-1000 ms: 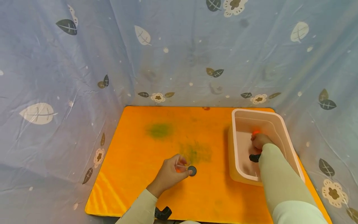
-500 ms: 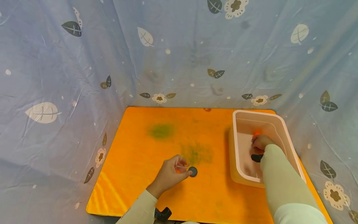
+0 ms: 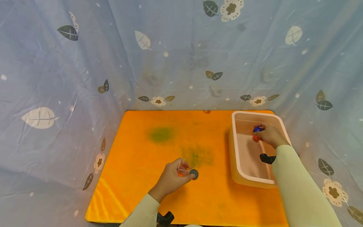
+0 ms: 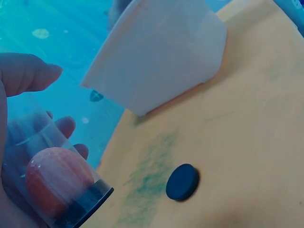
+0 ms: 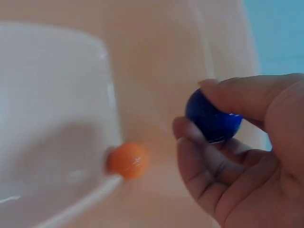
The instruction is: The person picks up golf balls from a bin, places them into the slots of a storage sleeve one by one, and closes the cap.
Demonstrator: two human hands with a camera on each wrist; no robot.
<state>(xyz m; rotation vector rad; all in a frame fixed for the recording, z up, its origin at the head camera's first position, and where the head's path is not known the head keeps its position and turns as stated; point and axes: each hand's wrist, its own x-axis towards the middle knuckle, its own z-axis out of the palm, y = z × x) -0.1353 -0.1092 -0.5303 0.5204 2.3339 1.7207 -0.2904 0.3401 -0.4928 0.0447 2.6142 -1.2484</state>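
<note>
My left hand (image 3: 170, 178) grips a clear plastic cylinder (image 4: 29, 130) above the orange mat. Inside it, by its dark end, lies a reddish ball (image 4: 57, 175). A round black cap (image 4: 183, 182) lies on the mat; in the head view it appears beside the left thumb. Over at the right, inside the pale pink bin (image 3: 237, 151), my right hand (image 3: 270, 135) pinches a blue ball (image 5: 213, 118) between thumb and fingers. An orange ball (image 5: 130, 160) rests on the bin's floor near a corner, apart from the fingers.
The orange mat (image 3: 136, 157) carries two greenish stains. Blue curtains (image 3: 181, 56) with leaf and flower prints enclose the back and both sides. The bin's raised walls surround the right hand.
My right hand has lifted from low in the bin, and the blue ball now shows in its fingers. The left hand keeps its hold on the cylinder, nearly still.
</note>
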